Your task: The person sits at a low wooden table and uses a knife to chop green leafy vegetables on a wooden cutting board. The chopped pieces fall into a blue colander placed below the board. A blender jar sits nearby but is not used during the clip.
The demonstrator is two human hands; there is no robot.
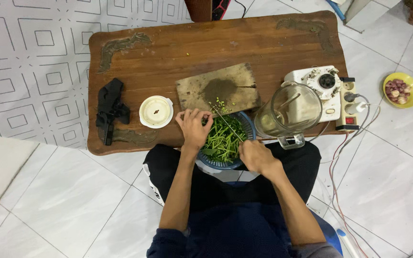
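A home cooking spot is shown, set up on the floor rather than at a counter. A low wooden table [168, 52] is placed on white floor tiles [72, 200]. Just beyond the hands, a worn cutting board [218, 88] is laid; between them, a blue colander [248, 125] of leafy greens [223, 138] is seen. To their right, a blender jug [290, 112], its white base [319, 88] and a power strip [349, 107] are set.
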